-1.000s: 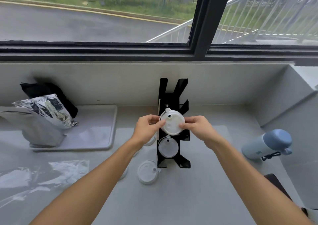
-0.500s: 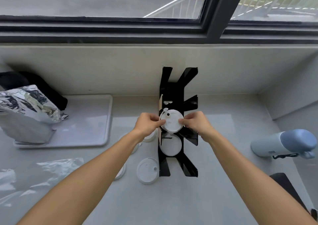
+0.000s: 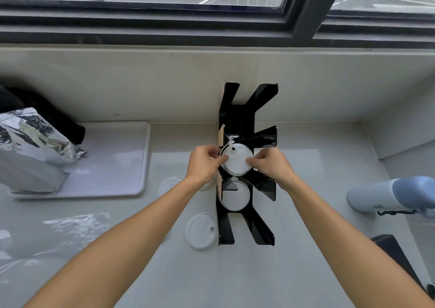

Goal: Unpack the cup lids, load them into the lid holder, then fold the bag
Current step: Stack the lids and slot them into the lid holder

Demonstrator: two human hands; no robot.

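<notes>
My left hand (image 3: 204,164) and right hand (image 3: 270,166) pinch white lid (image 3: 236,159) in holder (image 3: 244,119); one lid (image 3: 234,198) seated below. Loose lids (image 3: 201,231) left of holder; bag (image 3: 70,227) unfolded.

lid holder (image 3: 244,119) against back wall | loose lid (image 3: 201,231) left of holder | tray (image 3: 113,166) far left

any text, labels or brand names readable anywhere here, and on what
No text can be read.
Pale blue water bottle lying on the right of the counter: a small dark mark on its body, too small and blurred to read.
Crinkled silver foil bag: dark patches only, with no letters legible.
White plastic cup lids: no print visible.
</notes>
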